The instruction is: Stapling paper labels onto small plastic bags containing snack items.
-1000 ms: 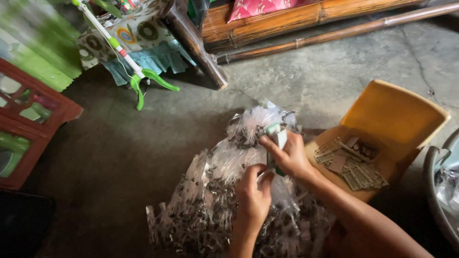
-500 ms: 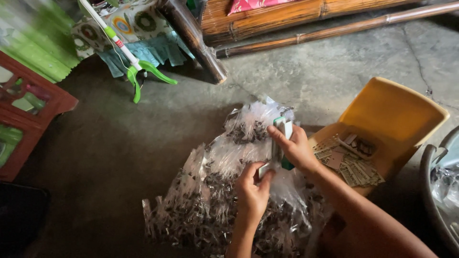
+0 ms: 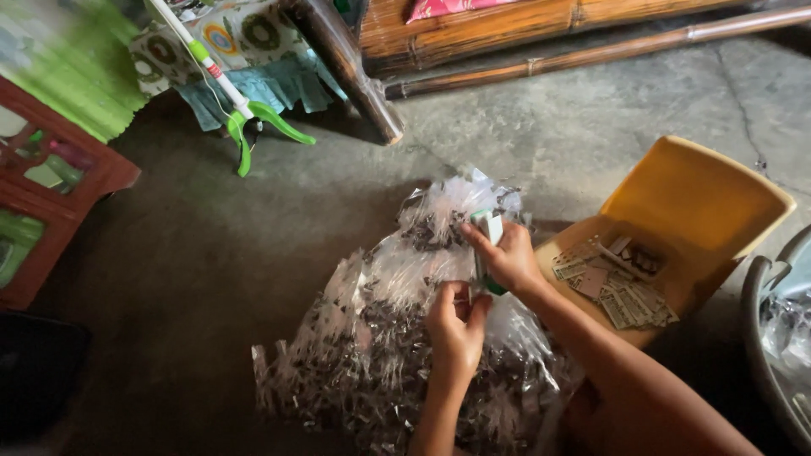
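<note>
A big clear plastic bag (image 3: 380, 346) of small dark pieces lay on the floor just left of the yellow chair (image 3: 701, 203); flat grey printed cards (image 3: 617, 287) were piled on its seat.

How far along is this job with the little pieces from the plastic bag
Done: a small pile of flat pieces lies in the yellow tray. In hand: the right hand grips a green-and-white tool; the left hand pinches something small beneath it. Left: the clear plastic bag looks full of dark bits.

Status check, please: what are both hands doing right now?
Right hand grips a green-and-white tool. Left hand pinches the clear plastic bag. Nothing blocking.
</note>
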